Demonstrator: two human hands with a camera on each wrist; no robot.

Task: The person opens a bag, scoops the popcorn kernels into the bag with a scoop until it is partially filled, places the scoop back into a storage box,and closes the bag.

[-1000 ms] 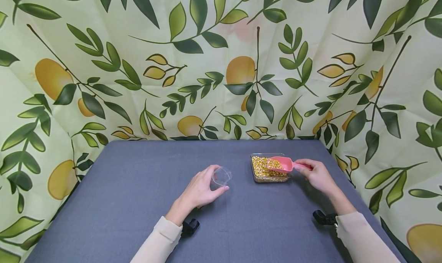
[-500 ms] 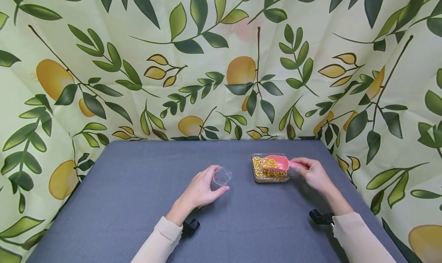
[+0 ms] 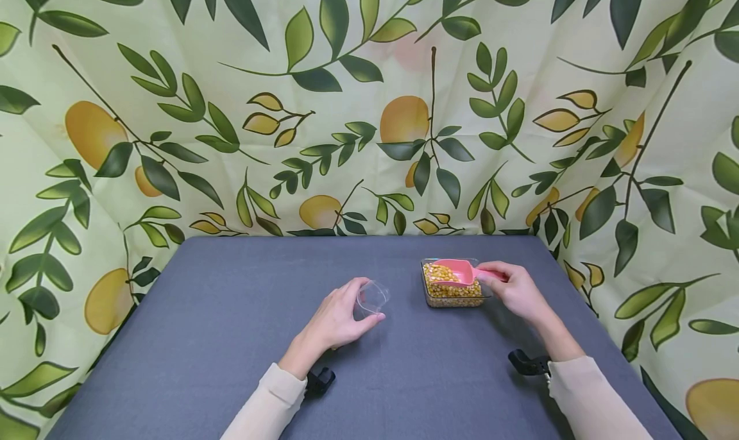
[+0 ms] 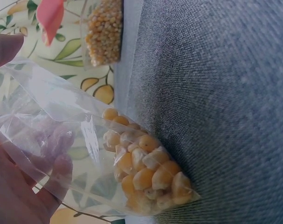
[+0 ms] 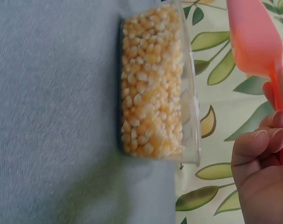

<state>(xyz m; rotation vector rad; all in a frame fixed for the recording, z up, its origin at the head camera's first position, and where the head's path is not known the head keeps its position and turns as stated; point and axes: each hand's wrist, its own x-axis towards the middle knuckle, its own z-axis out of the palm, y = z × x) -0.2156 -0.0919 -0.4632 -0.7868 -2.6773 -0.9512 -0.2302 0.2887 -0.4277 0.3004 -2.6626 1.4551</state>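
My left hand [image 3: 337, 318] holds open the mouth of a clear plastic bag [image 4: 92, 135], with thumb and fingers on its sides. Corn kernels [image 4: 148, 170] fill the pointed bottom of the bag, which touches the cloth in the left wrist view. With my right hand [image 3: 522, 296] I grip the handle of a pink scoop [image 3: 460, 272]. The scoop is above a clear rectangular container [image 5: 191, 100] and apart from it in the right wrist view. Corn kernels [image 5: 150, 84] fill much of the container. Some kernels show at the scoop's front in the head view.
A grey-blue cloth [image 3: 260, 286] covers the table. Behind and at the sides hangs a leaf-and-fruit patterned curtain [image 3: 358, 106]. The container stands right of the bag, with bare cloth between them.
My right hand and the scoop have moved a little to the left over the container. The left hand keeps its place with the bag.
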